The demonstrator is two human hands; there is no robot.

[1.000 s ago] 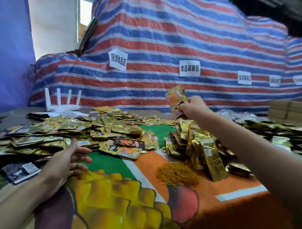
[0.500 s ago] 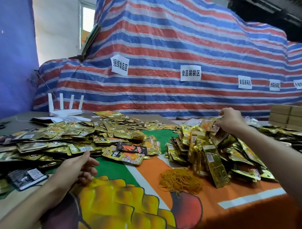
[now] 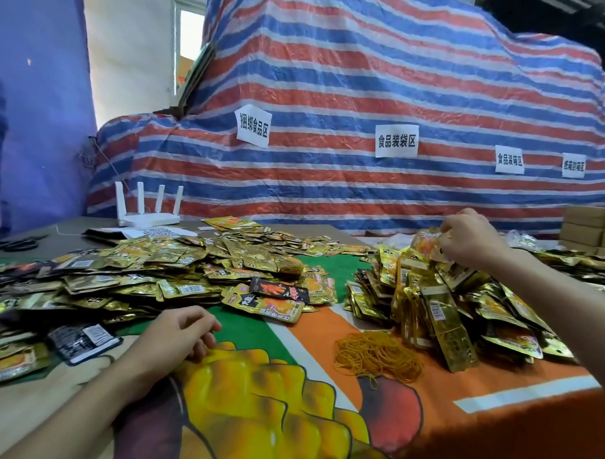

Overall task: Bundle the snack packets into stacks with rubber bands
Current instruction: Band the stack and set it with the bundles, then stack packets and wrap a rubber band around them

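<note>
Gold snack packets lie in a wide loose spread (image 3: 148,275) on the left of the table and in a taller heap (image 3: 439,296) on the right. A tangle of yellow rubber bands (image 3: 379,355) sits on the orange cloth in front of the heap. My right hand (image 3: 472,237) is at the top of the heap, fingers curled round a gold and orange packet (image 3: 425,245). My left hand (image 3: 177,331) rests on the cloth near the front of the loose spread, fingers loosely curled, holding nothing.
A printed cloth (image 3: 254,399) covers the table. A white router (image 3: 147,217) with several antennas stands at the back left. A striped tarp (image 3: 367,94) with paper labels rises behind the table. Cardboard boxes (image 3: 592,229) are stacked at the far right.
My right hand has moved from holding a packet up in the air down and right onto the top of the heap. My left hand's fingers have curled in from a spread pose.
</note>
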